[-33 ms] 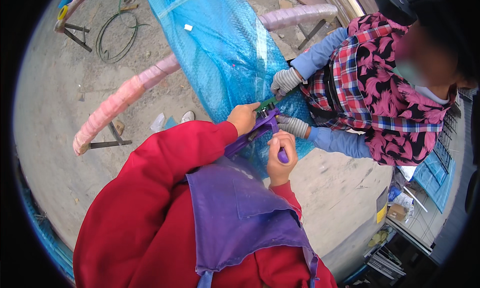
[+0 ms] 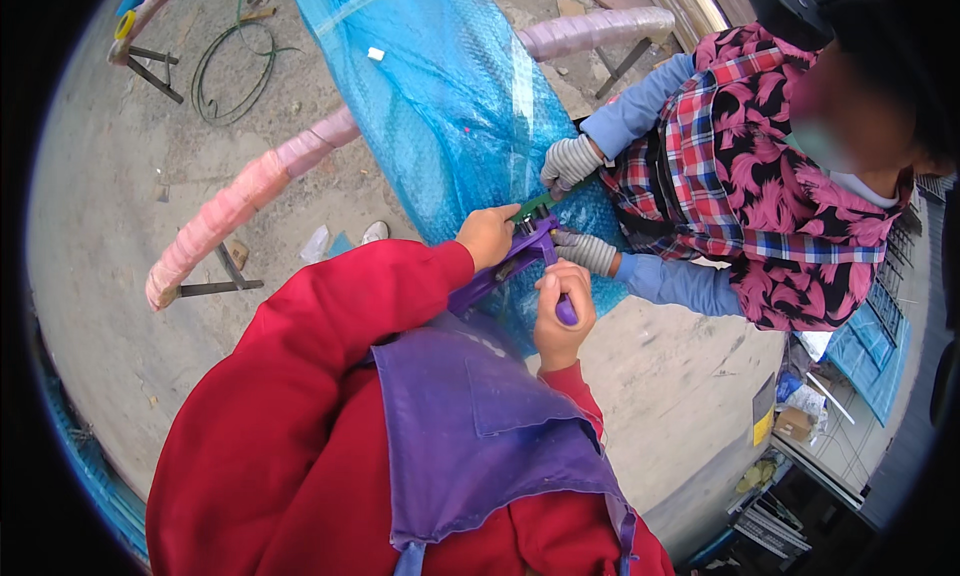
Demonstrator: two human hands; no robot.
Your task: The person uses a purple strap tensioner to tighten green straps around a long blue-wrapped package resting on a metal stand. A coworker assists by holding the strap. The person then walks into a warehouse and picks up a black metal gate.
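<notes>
A blue bubble-wrapped bundle (image 2: 430, 106) stretches away from my waist, with a green strap (image 2: 538, 204) across its near end. At the strap sits a purple hand strapping tool (image 2: 543, 244) with dark metal parts. My right hand (image 2: 562, 316) is closed around its purple handle. My left hand (image 2: 487, 238) is closed at the tool's other side, fingertips on the green strap; its grip is partly hidden. From the right, a co-worker's gloved hand (image 2: 573, 163) holds the strap, and the other gloved hand (image 2: 586, 253) is beside the tool.
The bundle lies across pink-wrapped bars (image 2: 230, 211) on metal legs (image 2: 222, 288). A coil of green strap (image 2: 235, 76) is on the concrete floor (image 2: 110, 276) at far left. The co-worker (image 2: 720, 176) stands close on the right. A cardboard box (image 2: 795, 423) sits at lower right.
</notes>
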